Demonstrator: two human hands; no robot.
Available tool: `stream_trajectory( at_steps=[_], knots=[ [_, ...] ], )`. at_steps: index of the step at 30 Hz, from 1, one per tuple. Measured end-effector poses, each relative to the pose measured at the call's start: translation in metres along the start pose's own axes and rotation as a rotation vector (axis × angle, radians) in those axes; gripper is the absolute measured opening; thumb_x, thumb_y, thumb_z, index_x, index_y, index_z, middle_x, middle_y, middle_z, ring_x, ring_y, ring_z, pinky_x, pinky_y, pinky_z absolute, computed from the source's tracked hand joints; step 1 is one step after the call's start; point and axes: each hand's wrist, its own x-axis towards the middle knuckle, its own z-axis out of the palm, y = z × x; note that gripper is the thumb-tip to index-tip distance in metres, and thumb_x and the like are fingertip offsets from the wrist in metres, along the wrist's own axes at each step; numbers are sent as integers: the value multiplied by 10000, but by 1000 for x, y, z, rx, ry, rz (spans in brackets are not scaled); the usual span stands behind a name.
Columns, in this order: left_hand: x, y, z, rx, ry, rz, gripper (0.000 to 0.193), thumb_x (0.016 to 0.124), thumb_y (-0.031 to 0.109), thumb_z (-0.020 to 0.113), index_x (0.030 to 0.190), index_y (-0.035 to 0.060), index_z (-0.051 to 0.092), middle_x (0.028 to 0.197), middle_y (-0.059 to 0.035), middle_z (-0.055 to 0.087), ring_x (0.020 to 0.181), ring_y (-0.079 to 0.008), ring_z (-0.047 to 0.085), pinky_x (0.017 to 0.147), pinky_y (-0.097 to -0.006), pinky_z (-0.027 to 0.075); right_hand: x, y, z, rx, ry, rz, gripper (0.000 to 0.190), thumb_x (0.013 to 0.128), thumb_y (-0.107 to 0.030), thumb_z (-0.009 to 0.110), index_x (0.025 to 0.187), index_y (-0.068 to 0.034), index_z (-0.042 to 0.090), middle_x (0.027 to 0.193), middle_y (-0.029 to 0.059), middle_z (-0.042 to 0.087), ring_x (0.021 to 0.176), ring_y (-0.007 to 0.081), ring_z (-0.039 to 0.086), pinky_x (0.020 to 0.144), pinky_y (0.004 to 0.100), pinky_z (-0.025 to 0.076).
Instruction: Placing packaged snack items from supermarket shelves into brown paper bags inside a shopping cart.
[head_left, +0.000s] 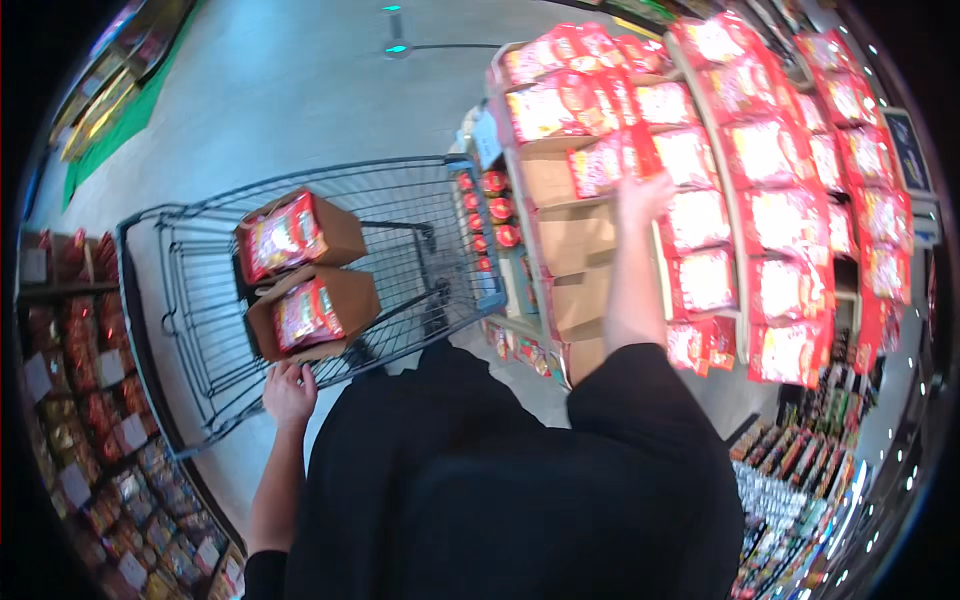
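Note:
A wire shopping cart (390, 232) stands before me, bearing two open cardboard boxes (341, 229) filled with red and white plastic packets (285, 238). My left hand (290, 392) is by the cart's near side, just below the nearer box; whether it grips the rim is unclear. On the right, my right hand (646, 196) reaches to a store display shelf and touches a red packet (604, 165) in a cardboard tray (547, 178). Its fingers are blurred and partly merge with the red packaging, so the grip cannot be made out.
Lower display trays (574, 240) show bare cardboard. More red packets (772, 154) fill the columns farther right. Round red-lidded containers (504, 210) stand at the display's end beside the cart. Shelves of bagged goods (105, 412) line the left. A thin stand (396, 45) rests on the floor ahead.

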Motion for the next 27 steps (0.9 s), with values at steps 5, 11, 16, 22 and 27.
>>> stream_trajectory(
  at_steps=[5, 11, 16, 22, 27],
  knots=[
    [11, 6, 1, 6, 15, -8, 272, 886, 316, 629, 742, 95, 696, 909, -75, 659, 913, -292, 647, 767, -423, 537, 61, 50, 15, -210, -129, -357, 405, 849, -373, 692, 1081, -41, 696, 1031, 230, 693, 970, 398, 668, 850, 518, 536],
    [5, 10, -3, 58, 7, -105, 284, 873, 343, 618, 699, 127, 680, 873, -37, 644, 922, -238, 650, 752, -403, 548, 60, 5, -3, -540, -367, -184, 535, 854, -506, 669, 1214, -111, 688, 1300, 154, 615, 1246, 357, 533, 972, 561, 455],
    [4, 6, -1, 57, -32, -129, 293, 873, 372, 623, 701, 142, 679, 889, -20, 640, 945, -220, 644, 753, -390, 549, 55, 0, 3, -527, -393, -234, 497, 898, -481, 624, 1220, -110, 694, 1374, 143, 562, 1306, 340, 474, 1022, 555, 413],
    [6, 7, -8, -28, -41, -160, 286, 855, 397, 672, 726, 144, 696, 941, -20, 639, 982, -221, 633, 782, -389, 546, 28, -7, -21, 186, -379, -360, 356, 985, -246, 604, 1209, 29, 631, 1116, 187, 711, 979, 349, 683, 913, 427, 503],
    [7, 12, -11, -111, 9, -194, 271, 831, 417, 720, 759, 155, 721, 970, -9, 644, 1012, -207, 632, 801, -378, 542, -2, -32, -82, 957, -617, -76, 243, 1025, -163, 600, 1199, 4, 625, 1097, 59, 708, 938, 100, 641, 838, 284, 512]
  ],
)
